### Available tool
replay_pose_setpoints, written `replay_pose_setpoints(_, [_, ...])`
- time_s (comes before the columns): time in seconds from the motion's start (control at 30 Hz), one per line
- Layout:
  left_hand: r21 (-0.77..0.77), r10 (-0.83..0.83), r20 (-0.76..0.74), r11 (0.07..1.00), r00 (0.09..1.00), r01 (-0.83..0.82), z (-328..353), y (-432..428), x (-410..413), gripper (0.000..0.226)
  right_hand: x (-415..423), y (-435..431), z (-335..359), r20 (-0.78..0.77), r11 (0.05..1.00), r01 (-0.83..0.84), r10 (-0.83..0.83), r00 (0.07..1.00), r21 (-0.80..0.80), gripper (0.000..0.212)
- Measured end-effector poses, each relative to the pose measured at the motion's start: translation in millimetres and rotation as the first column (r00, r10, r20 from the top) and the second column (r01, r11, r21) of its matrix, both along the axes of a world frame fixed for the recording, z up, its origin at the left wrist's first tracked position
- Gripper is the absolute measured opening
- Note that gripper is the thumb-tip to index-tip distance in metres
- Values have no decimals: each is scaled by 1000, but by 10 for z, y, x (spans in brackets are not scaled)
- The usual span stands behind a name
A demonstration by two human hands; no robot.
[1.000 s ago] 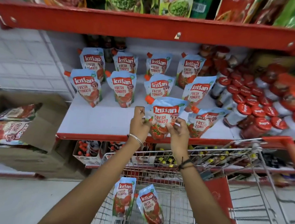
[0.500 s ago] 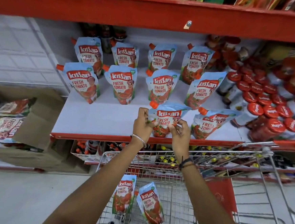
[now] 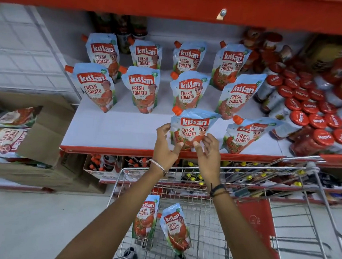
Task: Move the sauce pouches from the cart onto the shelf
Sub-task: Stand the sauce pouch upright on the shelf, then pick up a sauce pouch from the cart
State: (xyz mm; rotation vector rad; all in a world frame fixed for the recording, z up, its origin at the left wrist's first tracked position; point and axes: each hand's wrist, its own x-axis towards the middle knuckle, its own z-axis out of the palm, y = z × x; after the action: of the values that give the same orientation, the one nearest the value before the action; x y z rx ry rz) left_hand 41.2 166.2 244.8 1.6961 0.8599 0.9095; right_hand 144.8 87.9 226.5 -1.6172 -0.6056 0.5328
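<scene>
A blue-and-red tomato sauce pouch [image 3: 192, 129] stands upright near the front edge of the white shelf [image 3: 115, 129]. My left hand [image 3: 164, 145] grips its lower left side. My right hand [image 3: 208, 150] touches its lower right corner with thumb and fingertips, fingers spread. Another pouch [image 3: 245, 135] leans just to the right. Behind them, several pouches stand in two rows [image 3: 142, 88]. Below my arms, two pouches [image 3: 145, 217] [image 3: 176, 228] lie in the wire cart [image 3: 212, 194].
Red-capped jars [image 3: 310, 113] crowd the shelf's right side. An open cardboard box [image 3: 44, 140] with more pouches sits at the left. A red shelf beam [image 3: 176, 3] overhangs above. The cart's red handle [image 3: 339, 159] is at the right; bottles fill the lower shelf [image 3: 102, 164].
Both hands lowered the pouch onto the shelf's front edge, where it now stands upright. My right hand's fingers have spread apart. The view has tilted downward.
</scene>
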Motion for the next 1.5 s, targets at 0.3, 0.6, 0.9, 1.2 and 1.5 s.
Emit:
replay_pose_setpoints(0.3, [-51,17,-165,998,986,-25,-1043,-708,-541,41,-533,-1061,-975,-45,986,34,-42,998,-166,50])
replay_pose_setpoints(0.6, [-643,-373,-655,731,657,-227,-2696,-1179,-767,75,-545,-1381,-2402,-201,776,-172,59,978,-607,20])
replay_pose_setpoints(0.9, [-778,-75,-547,413,834,-473,-3401,-1482,-778,42,-563,-1311,-3396,-475,503,-470,128,871,-726,37])
replay_pose_setpoints(1.2, [-771,-48,-532,440,845,-461,-3631,-1475,-723,42,-532,-1411,-3310,-440,597,-367,27,898,-713,25])
replay_pose_setpoints(1.5, [-666,-165,-554,676,816,-316,-2767,-1213,-856,61,-569,-1345,-2336,-443,729,-338,53,895,-595,28])
